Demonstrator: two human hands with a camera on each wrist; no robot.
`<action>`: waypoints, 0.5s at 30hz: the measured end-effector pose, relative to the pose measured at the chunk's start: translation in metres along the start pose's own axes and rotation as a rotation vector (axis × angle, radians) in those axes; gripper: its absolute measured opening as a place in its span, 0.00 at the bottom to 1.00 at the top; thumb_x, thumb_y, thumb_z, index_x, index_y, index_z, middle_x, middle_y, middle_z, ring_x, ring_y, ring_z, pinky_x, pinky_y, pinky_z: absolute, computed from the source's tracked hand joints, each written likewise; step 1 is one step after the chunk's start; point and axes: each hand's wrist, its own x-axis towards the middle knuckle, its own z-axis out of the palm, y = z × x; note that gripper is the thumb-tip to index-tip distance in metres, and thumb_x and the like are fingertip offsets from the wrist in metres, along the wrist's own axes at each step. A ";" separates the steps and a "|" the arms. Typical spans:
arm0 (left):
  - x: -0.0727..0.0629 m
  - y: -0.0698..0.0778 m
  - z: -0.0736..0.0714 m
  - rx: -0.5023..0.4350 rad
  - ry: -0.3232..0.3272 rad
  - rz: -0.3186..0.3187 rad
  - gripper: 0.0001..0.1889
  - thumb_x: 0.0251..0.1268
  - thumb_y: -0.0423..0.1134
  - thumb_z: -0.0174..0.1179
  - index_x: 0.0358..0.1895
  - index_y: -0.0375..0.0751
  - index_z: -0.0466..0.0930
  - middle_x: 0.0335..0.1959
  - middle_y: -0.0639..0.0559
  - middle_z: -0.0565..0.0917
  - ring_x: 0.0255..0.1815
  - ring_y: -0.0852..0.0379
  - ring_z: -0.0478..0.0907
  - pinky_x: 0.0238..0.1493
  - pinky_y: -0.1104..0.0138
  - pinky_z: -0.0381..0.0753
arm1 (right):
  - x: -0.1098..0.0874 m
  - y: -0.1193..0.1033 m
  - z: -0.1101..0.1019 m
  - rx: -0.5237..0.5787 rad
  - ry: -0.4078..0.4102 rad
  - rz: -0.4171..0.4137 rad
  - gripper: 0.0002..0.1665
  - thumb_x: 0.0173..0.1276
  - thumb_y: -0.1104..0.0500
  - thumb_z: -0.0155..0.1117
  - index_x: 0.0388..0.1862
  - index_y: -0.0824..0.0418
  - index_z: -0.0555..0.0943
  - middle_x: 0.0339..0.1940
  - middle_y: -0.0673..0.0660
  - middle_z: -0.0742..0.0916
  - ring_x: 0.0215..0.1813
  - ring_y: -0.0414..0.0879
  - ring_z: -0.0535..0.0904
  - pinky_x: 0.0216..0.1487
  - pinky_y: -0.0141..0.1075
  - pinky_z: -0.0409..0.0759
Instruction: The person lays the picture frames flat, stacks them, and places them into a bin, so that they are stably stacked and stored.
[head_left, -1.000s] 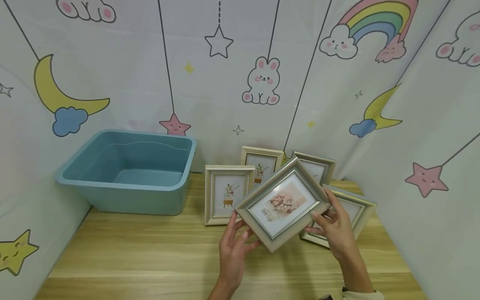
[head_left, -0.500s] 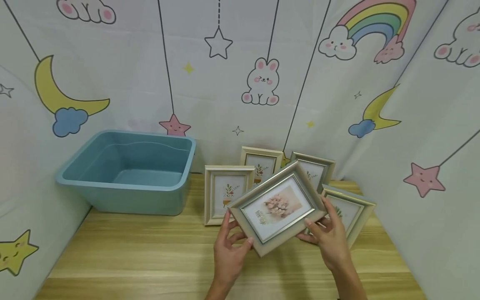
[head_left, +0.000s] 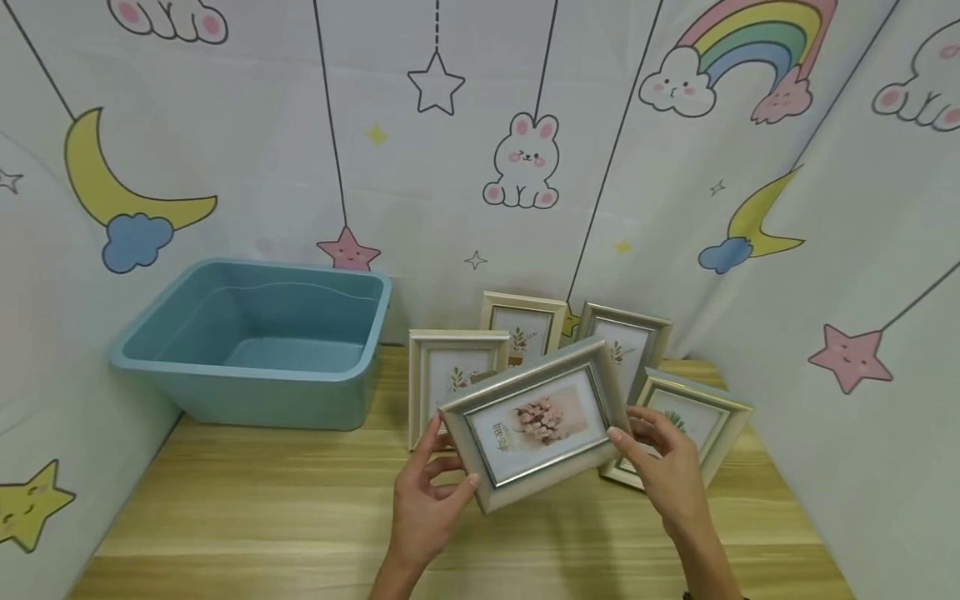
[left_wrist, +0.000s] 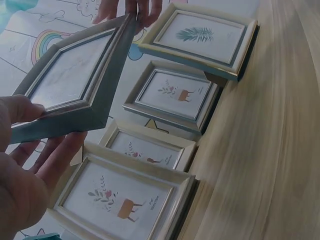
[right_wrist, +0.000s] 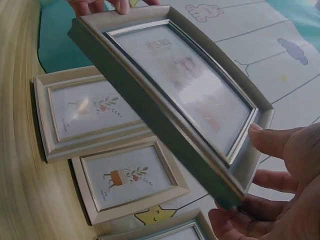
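Observation:
A silver-grey picture frame (head_left: 543, 421) with a pink flower print is held tilted above the table. My left hand (head_left: 429, 504) grips its left end, thumb on the front and fingers behind. At the opposite end my right hand (head_left: 667, 467) pinches the border between thumb and fingers, as the right wrist view also shows. Behind it stand a cream frame (head_left: 420, 392) at the left, a smaller cream frame (head_left: 558, 321) at the back, a grey frame (head_left: 622, 342), and a pale gold frame (head_left: 720, 425) with a green leaf print, partly covered by my right hand.
A blue-green plastic tub (head_left: 255, 400) stands at the back left of the wooden table (head_left: 285, 517); its visible inside is bare. A white cloth (head_left: 420, 183) with cartoon prints hangs behind and along the sides.
Both hands have moved left with the flower-print frame, and its tilt has turned nearer to level. More of the grey and leaf-print frames behind shows. The tub and standing frames have stayed put.

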 end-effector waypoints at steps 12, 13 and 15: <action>0.001 0.002 -0.028 0.161 -0.126 0.148 0.47 0.45 0.11 0.65 0.74 0.34 0.63 0.50 0.28 0.78 0.43 0.69 0.83 0.30 0.67 0.87 | 0.000 0.001 0.004 -0.161 -0.099 -0.054 0.28 0.67 0.58 0.70 0.63 0.68 0.77 0.49 0.69 0.88 0.50 0.54 0.87 0.46 0.36 0.86; 0.002 0.002 -0.029 0.186 -0.127 0.165 0.47 0.44 0.12 0.66 0.74 0.34 0.64 0.50 0.28 0.79 0.43 0.69 0.83 0.30 0.67 0.87 | 0.001 -0.001 0.004 -0.155 -0.132 -0.050 0.31 0.67 0.57 0.70 0.66 0.68 0.75 0.50 0.70 0.88 0.52 0.59 0.86 0.46 0.38 0.87; 0.002 0.004 -0.030 0.230 -0.132 0.198 0.46 0.43 0.12 0.67 0.73 0.34 0.66 0.49 0.30 0.80 0.42 0.67 0.83 0.30 0.67 0.87 | 0.004 -0.006 0.001 -0.111 -0.218 -0.030 0.38 0.69 0.57 0.68 0.72 0.69 0.67 0.56 0.73 0.84 0.56 0.65 0.83 0.46 0.43 0.87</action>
